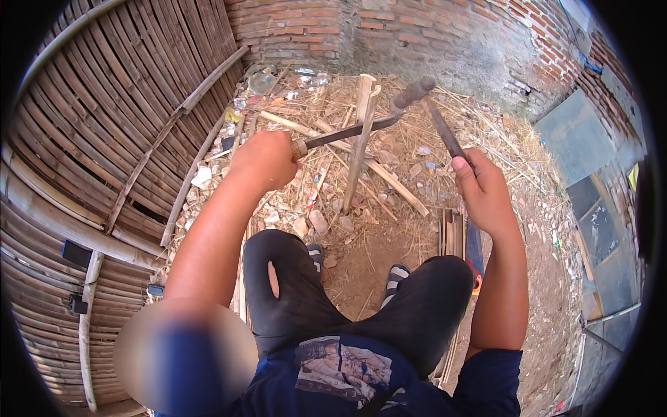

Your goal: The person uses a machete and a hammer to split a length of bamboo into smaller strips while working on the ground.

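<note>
My left hand (267, 160) is closed round the wooden handle of a machete (340, 135). Its dark blade runs to the right, across an upright piece of split bamboo (362, 125), and bends near the tip. The bamboo forks at its top, and its lower end reaches the littered ground. In my right hand (479, 187) is the handle of a hammer (413, 93). The hammer's head overlaps the far end of the blade; whether they touch I cannot tell.
Long bamboo strips (396, 186) lie on the straw and rubble behind the upright piece. Beside my right knee are stacked bamboo slats (452, 233) and a saw (475, 254). A slatted bamboo wall (118, 118) stands left, a brick wall (299, 31) at the back, grey panels (577, 139) right.
</note>
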The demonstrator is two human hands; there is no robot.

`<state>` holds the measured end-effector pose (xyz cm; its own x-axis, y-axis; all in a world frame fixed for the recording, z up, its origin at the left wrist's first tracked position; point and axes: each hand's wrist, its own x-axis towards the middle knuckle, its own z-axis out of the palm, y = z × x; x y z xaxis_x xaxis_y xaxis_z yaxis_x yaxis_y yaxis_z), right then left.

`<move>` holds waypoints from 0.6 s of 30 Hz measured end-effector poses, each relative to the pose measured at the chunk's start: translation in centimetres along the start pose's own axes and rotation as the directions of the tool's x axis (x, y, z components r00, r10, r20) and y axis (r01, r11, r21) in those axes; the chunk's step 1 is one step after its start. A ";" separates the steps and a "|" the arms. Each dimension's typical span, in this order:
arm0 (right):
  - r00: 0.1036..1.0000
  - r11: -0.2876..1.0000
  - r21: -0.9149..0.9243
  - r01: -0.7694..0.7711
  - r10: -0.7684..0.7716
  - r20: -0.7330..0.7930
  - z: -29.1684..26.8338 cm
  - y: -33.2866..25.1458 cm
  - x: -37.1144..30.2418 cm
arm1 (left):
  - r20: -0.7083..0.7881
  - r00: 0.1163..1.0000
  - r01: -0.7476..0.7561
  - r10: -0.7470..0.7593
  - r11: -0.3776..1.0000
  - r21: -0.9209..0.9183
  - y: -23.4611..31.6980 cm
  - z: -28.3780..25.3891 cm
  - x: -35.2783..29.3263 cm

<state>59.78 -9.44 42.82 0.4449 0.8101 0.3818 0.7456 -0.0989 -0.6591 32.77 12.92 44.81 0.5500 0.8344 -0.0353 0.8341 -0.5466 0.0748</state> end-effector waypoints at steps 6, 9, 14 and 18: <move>0.959 0.967 0.249 0.050 0.023 -0.281 1.3 -1.4 2.5 | -0.017 0.999 0.028 -0.029 0.998 -0.057 -1.2 2.2 0.8; 0.985 0.999 -0.031 -0.022 0.016 -0.174 4.9 1.5 2.6 | 0.033 0.999 0.043 -0.042 0.998 -0.054 -0.1 1.3 0.2; 0.987 0.964 -0.266 0.006 0.036 0.154 4.0 2.2 3.2 | 0.039 0.997 0.062 -0.061 0.997 -0.035 0.2 1.0 -0.4; 0.995 1.000 -0.021 -0.017 0.014 -0.101 0.2 -1.6 3.6 | 0.023 0.999 0.044 -0.043 0.999 -0.027 -0.2 1.4 -0.2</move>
<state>60.11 -6.25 45.09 0.5034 0.7462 0.4356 0.7481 -0.1243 -0.6518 32.55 12.73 43.45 0.5144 0.8554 -0.0614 0.8558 -0.5075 0.0997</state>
